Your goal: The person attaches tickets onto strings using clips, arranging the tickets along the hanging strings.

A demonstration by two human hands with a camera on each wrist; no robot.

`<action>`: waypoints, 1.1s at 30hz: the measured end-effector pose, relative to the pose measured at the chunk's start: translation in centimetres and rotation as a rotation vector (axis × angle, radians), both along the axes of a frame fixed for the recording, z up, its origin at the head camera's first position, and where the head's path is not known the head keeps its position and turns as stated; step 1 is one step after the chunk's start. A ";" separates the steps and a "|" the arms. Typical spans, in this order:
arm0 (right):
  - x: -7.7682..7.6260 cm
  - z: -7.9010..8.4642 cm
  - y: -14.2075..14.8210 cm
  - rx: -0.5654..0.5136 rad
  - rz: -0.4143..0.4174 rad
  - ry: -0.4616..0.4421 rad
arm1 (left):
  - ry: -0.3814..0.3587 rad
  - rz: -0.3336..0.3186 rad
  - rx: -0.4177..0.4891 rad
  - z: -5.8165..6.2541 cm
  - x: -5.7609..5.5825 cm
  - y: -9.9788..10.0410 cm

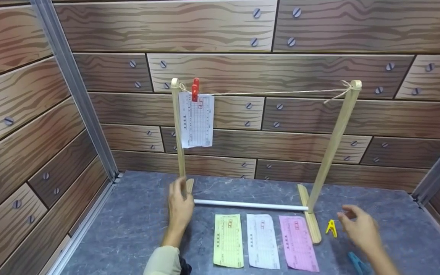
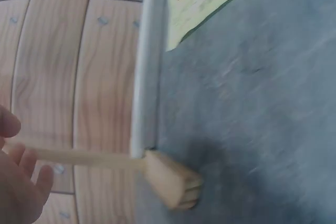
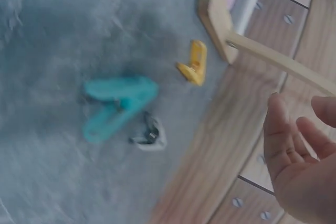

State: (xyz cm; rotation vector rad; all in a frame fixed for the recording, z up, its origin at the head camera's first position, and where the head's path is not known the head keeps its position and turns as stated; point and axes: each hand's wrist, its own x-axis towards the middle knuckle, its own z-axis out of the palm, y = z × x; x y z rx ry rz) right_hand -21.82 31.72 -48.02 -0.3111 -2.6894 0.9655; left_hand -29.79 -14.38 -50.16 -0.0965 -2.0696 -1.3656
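Note:
In the head view my left hand (image 1: 180, 200) is at the foot of the left wooden post (image 1: 176, 126), overlapping it. The left wrist view shows its thumb and fingers apart, loosely bent beside the post. My right hand (image 1: 361, 229) hovers to the right of a yellow clip (image 1: 331, 228), fingers loosely bent and holding nothing. A teal clip (image 3: 121, 103) and a smaller grey-and-white clip (image 3: 152, 136) lie nearby in the right wrist view. From the string (image 1: 273, 93) hangs a white printed slip (image 1: 197, 126), pinched by a red clip (image 1: 195, 89).
A yellow slip (image 1: 228, 240), another white slip (image 1: 262, 241) and a pink slip (image 1: 299, 243) lie in a row on the grey table (image 1: 120, 236). Behind them a white rod (image 1: 250, 205) joins the frame's feet. The right post (image 1: 334, 149) leans outward in view.

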 end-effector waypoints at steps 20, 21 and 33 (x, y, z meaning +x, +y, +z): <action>-0.7 -5.7 -1.4 -0.056 -0.152 -0.292 | -0.509 -0.238 -0.582 -5.5 2.4 4.3; -0.7 -5.8 -1.4 -0.057 -0.152 -0.294 | -0.504 -0.236 -0.586 -5.5 2.4 4.3; -0.7 -5.7 -1.0 -0.046 -0.152 -0.277 | -0.474 -0.284 -0.585 -5.3 2.4 4.3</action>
